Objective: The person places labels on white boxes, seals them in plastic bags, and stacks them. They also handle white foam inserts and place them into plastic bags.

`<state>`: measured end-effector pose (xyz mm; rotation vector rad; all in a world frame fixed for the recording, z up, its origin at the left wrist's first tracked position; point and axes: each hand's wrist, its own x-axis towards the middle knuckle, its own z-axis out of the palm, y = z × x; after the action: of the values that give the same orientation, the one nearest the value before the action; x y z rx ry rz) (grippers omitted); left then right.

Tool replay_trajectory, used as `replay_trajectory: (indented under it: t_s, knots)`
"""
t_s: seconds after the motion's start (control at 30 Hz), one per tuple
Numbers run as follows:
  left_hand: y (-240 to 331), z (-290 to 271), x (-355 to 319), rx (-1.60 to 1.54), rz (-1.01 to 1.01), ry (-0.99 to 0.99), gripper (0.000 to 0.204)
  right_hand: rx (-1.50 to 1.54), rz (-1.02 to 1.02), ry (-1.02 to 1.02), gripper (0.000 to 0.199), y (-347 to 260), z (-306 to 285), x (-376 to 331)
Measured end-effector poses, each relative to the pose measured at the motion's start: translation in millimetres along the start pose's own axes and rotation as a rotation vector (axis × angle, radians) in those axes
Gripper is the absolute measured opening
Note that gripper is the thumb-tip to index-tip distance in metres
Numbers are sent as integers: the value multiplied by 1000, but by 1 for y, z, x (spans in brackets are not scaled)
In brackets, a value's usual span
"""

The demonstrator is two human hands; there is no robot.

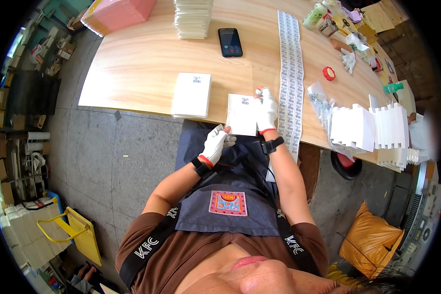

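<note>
A white envelope-like packet (242, 115) with a small label near its top lies at the near edge of the wooden table (147, 63). My left hand (215, 144), in a white glove, pinches its lower left corner. My right hand (266, 109), also gloved, rests on the packet's upper right edge, fingertips near the label. To the left lies a stack of similar white packets (191, 95). A long strip of printed label stickers (291, 73) runs down the table just right of my right hand and hangs over the edge.
A black phone (230, 42) lies mid-table. Stacks of white packets (193, 18) and pink sheets (118, 13) stand at the back. White folded cartons (372, 128) sit at right, with a red tape roll (329, 73), a spare glove (348, 60) and bottles behind. An orange bag (372, 241) lies on the floor.
</note>
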<state>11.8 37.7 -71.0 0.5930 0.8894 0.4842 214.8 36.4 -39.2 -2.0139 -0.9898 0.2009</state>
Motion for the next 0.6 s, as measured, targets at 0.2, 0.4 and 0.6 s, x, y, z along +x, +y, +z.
replay_trajectory:
  t_s: [0.2, 0.4, 0.6]
  knots:
    - [30, 11, -29, -18, 147, -134, 23, -399, -57, -318, 34, -43, -89, -25]
    - [76, 2, -62, 192, 373, -104, 25, 488, 322, -693, 24, -45, -70, -39]
    - [127, -39, -56, 674, 684, 276, 27, 466, 83, -701, 28, -86, 14, -7]
